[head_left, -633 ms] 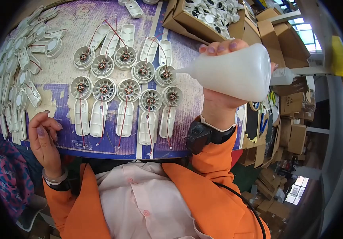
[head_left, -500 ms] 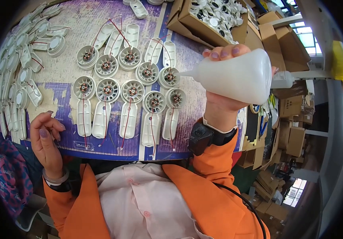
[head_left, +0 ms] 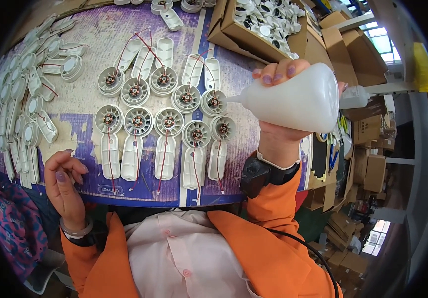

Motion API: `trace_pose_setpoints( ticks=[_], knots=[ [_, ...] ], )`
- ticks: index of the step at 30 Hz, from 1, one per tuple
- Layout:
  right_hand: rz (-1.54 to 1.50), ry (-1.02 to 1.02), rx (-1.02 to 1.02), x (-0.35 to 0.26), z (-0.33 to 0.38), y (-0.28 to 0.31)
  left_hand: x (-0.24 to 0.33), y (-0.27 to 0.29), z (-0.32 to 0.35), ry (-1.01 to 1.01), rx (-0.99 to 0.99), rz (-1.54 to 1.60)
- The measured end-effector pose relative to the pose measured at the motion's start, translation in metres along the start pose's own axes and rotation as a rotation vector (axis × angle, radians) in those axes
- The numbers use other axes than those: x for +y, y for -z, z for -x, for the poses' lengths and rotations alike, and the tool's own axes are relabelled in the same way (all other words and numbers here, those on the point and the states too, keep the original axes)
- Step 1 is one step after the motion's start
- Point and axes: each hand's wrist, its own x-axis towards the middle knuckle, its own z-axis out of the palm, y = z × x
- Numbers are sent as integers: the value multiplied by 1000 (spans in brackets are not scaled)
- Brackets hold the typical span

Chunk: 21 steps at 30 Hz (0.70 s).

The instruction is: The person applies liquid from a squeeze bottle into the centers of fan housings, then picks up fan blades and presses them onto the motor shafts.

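Note:
My right hand (head_left: 286, 74) is wrapped round a translucent white squeeze bottle (head_left: 293, 99), tipped on its side. Its thin nozzle points left, with the tip at the rim of a round white fan housing (head_left: 207, 108). In that housing sits a small copper-wound motor (head_left: 214, 102); whether liquid comes out is too small to see. Similar fan bodies with red wires lie in two rows, the near row including one fan body (head_left: 165, 154) with its handle toward me. By the table's front edge at left, my left hand (head_left: 65, 184) holds nothing, its fingers loosely bent and apart.
Many more white fan bodies (head_left: 27, 92) are piled along the table's left side. A cardboard box (head_left: 246, 32) full of small white parts stands at the back right. Beyond the table's right edge are a clear bottle (head_left: 354, 98) and stacked cartons (head_left: 373, 174).
The table and parts sit slightly lower in the picture, as the view has shifted. The bottle's nozzle stays at the same fan housing, and my left hand keeps its loose pose.

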Motion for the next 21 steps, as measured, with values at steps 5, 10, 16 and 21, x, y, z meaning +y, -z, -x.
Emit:
trace_pose_setpoints(
  ticks=[5, 10, 16, 21],
  knots=[
    [-196, -39, 99, 0, 1, -3, -2, 0, -1, -5, 2, 25],
    [-56, -78, 178, -4, 1, -13, -4, 0, 0, -4, 11, 25],
    [-70, -137, 362, -2, 1, -14, -1, 0, -1, -5, 14, 24],
    [-224, -136, 373, 0, 2, -4, 0, -3, -3, -31, 5, 22]
  ],
)
